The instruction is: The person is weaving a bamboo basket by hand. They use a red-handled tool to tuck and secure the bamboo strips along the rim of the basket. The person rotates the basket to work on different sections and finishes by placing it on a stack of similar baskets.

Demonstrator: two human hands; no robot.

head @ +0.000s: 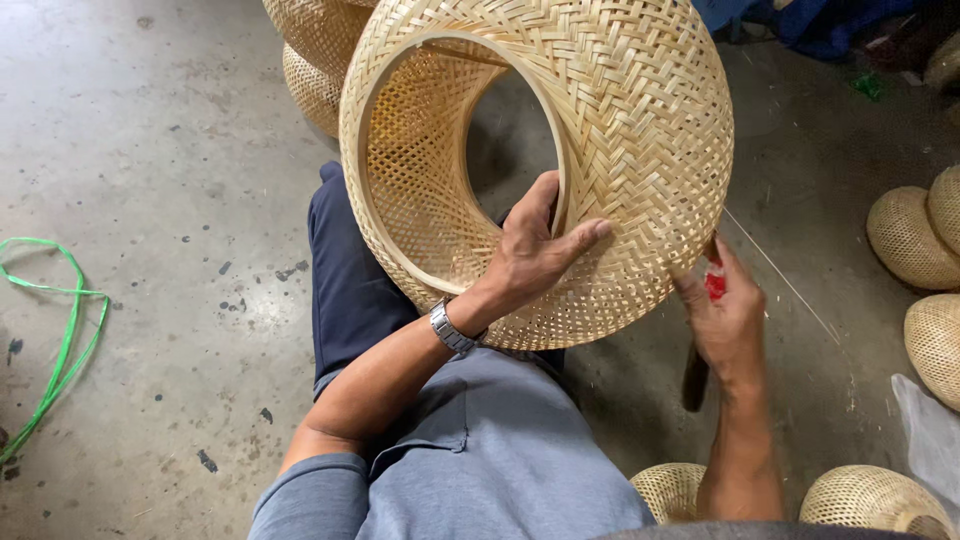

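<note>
The left hand grips the woven bamboo shade's inner rim, while the right hand is clenched on a red-tipped tool at its edge.

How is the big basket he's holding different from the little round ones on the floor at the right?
The held woven basket is wide, ring-shaped and open through its middle; the small baskets are closed domes. The left hand tilts the held one up; the small ones rest on the floor. Both are pale woven strips.
</note>
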